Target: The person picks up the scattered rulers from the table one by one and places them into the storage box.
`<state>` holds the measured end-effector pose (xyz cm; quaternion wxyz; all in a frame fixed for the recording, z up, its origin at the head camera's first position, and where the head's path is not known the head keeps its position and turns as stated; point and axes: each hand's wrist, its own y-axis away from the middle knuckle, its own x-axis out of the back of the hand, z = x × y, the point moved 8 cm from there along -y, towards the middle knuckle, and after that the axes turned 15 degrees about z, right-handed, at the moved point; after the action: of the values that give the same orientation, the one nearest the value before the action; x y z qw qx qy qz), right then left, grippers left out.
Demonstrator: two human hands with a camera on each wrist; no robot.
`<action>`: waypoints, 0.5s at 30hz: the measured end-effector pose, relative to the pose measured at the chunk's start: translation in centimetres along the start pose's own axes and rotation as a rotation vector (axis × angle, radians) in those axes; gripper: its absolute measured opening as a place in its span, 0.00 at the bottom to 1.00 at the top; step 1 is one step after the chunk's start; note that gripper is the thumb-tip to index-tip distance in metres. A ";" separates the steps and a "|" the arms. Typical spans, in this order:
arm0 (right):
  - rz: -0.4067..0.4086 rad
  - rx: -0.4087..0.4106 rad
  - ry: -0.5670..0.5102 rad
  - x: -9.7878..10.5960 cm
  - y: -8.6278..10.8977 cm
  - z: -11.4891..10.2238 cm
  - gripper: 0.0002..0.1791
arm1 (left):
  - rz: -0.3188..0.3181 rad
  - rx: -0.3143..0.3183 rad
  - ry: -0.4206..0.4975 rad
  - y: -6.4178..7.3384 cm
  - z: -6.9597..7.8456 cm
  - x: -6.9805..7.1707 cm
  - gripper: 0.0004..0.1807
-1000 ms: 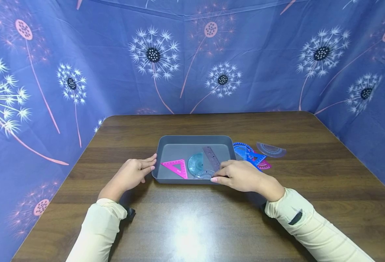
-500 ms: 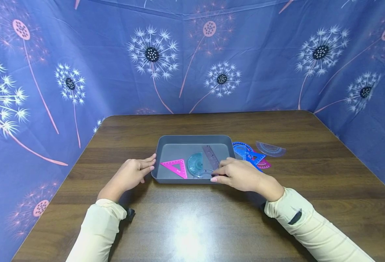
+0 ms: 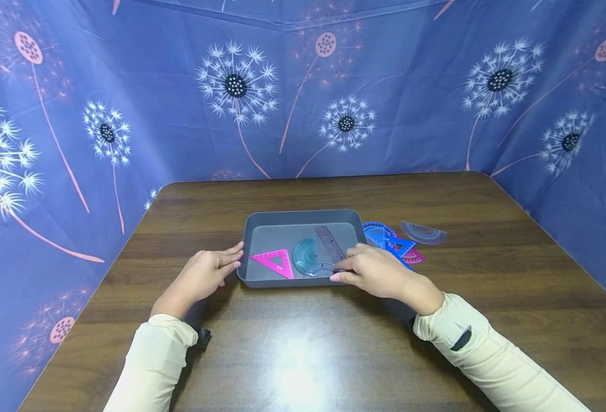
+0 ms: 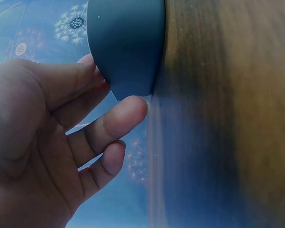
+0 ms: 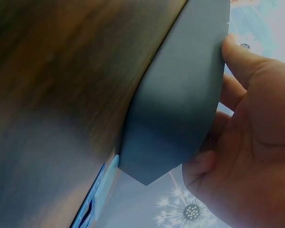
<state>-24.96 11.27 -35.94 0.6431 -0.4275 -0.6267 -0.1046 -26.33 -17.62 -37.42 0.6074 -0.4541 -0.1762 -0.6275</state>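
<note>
One round-cornered grey tray (image 3: 272,233) lay on the table (image 3: 215,203), containing one pink triangle (image 3: 286,266), one teal protractor (image 3: 305,255), one purple ruler (image 3: 330,243) and one clear protractor (image 3: 324,268). The left hand (image 3: 203,274), fingers loosely extended, touched its left wall; the right hand (image 3: 377,272) curved over its near right corner, any pinch hidden.

Brown wooden table (image 3: 292,320), gray tray (image 3: 282,283) near its middle, overlapping blue protractor (image 3: 380,226), blue triangle ruler (image 3: 407,245) and pink protractor (image 3: 415,257) just right, clear protractor (image 3: 423,232) beside them.
</note>
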 end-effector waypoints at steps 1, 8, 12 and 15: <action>0.003 -0.001 0.000 0.0 0.0 0.0 0.17 | 0.000 0.000 -0.002 0.0 0.0 0.0 0.19; -0.010 0.004 -0.037 0.4 0.0 -0.1 0.19 | -0.003 0.009 0.000 0.2 0.0 -0.1 0.19; -0.020 -0.020 -0.074 1.5 -0.1 0.3 0.22 | -0.001 0.007 0.007 0.2 0.0 -0.1 0.19; 0.005 -0.050 -0.083 3.2 -0.3 1.0 0.23 | -0.002 0.010 0.013 0.2 0.1 0.0 0.19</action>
<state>-25.27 13.00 -33.11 0.6058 -0.4492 -0.6489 -0.1008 -26.15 -17.59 -37.45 0.6103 -0.4466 -0.1759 -0.6302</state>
